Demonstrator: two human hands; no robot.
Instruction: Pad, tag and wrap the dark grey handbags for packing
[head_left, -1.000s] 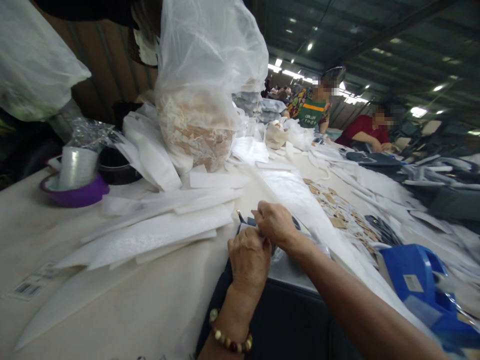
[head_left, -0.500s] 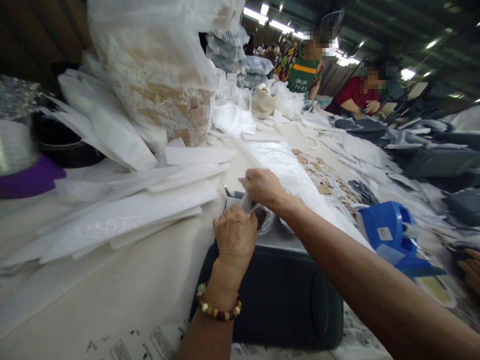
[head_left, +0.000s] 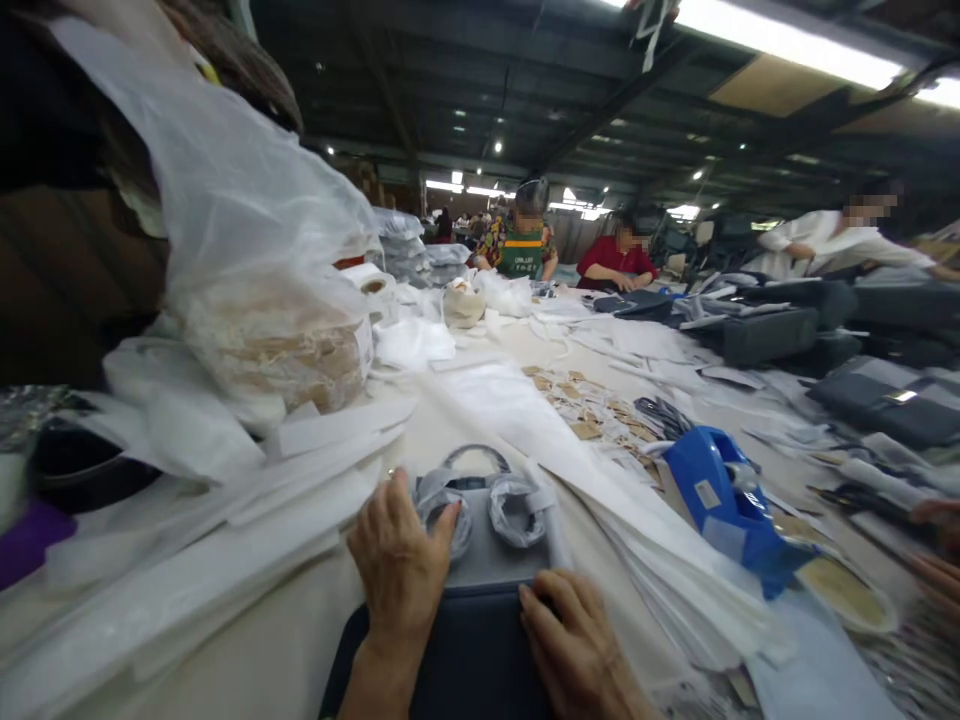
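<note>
A dark navy bag (head_left: pixel 480 650) lies in front of me, with a grey panel (head_left: pixel 487 570) at its far end. Two rings wrapped in clear film sit on that panel, a left ring (head_left: pixel 459 535) and a right ring (head_left: pixel 517 512). A curved handle (head_left: pixel 476 452) stands up behind them. My left hand (head_left: pixel 401 550) is open along the panel's left side, its thumb apart from the fingers and touching the left ring. With curled fingers, my right hand (head_left: pixel 574 635) grips the bag's edge where the navy part meets the panel.
White foam sheets (head_left: pixel 247 520) are piled on the left, and more sheets (head_left: pixel 600 480) lie to the right. A blue tape dispenser (head_left: pixel 720 500) stands on the right near scattered tan tags (head_left: pixel 592 405). A film-wrapped bundle (head_left: pixel 292 350) rises at back left. Co-workers sit beyond; a person's hand shows at far right.
My hands have drawn apart from the wrapping near the handle. The right has come back to the bag's edge, the left has opened, and both rings now show. The camera view has tilted up.
</note>
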